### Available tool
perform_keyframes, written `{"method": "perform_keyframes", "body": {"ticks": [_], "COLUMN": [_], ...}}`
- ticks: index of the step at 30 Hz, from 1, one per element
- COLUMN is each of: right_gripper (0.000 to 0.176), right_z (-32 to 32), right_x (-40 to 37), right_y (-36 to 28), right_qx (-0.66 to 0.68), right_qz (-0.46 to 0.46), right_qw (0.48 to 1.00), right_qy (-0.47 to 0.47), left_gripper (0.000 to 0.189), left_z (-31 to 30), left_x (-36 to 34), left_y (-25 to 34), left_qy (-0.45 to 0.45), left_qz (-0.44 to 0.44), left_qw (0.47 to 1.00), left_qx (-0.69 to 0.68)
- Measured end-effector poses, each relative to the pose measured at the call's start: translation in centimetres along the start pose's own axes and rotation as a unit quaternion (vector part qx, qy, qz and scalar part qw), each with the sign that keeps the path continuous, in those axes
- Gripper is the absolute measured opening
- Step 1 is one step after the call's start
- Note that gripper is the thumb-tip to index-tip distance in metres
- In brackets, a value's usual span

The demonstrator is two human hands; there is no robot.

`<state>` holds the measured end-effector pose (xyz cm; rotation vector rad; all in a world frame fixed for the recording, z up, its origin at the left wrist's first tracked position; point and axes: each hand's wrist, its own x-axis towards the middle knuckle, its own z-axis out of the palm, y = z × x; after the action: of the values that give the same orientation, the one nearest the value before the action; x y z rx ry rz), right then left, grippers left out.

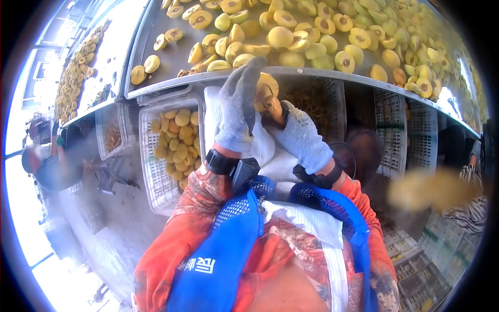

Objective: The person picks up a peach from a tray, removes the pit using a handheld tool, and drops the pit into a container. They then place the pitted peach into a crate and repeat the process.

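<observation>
My left hand (235,112), in a grey-and-white work glove, is closed around the side of a yellow peach half (268,81) at the table's near edge. My right hand (302,136), gloved the same way, is curled just below and to the right. From its fingers an orange-brown pitting tool (276,110) points up at the cut face of the peach; its working end is hard to make out. Beyond both hands, many peach halves (280,36) lie on the metal table (171,82), several with brown centres facing up.
A white crate (147,156) of peach halves stands below the table on the left. Another crate (339,106) with brownish pieces sits under the edge behind my right hand. More crates (392,130) are at right. Another person (44,166) is at far left; a blurred yellowish blob (434,190) floats at right.
</observation>
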<state>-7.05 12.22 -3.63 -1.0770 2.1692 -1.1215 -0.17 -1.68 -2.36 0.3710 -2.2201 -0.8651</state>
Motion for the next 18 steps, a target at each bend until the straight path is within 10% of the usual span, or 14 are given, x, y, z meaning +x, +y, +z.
{"method": "perform_keyframes", "body": {"ticks": [4, 12, 18], "right_gripper": [0.032, 0.028, 0.027], "right_z": [0.6, 1.2, -0.2], "right_x": [-0.3, -0.9, -1.4], "right_y": [0.3, 1.2, 1.3], "right_qx": [0.061, 0.11, 0.115], "right_qz": [0.055, -0.016, 0.019], "right_qw": [0.994, 0.991, 0.993], "right_qy": [-0.066, 0.071, -0.029], "left_gripper": [0.029, 0.028, 0.029], "left_z": [-0.2, 1.2, 1.3], "left_x": [0.3, 0.8, 0.5], "left_y": [3.6, 5.6, 4.9], "left_qy": [0.039, 0.049, 0.018], "left_qz": [-0.312, -0.158, -0.187], "left_qw": [0.903, 0.979, 0.944], "left_qx": [-0.294, -0.122, -0.271]}}
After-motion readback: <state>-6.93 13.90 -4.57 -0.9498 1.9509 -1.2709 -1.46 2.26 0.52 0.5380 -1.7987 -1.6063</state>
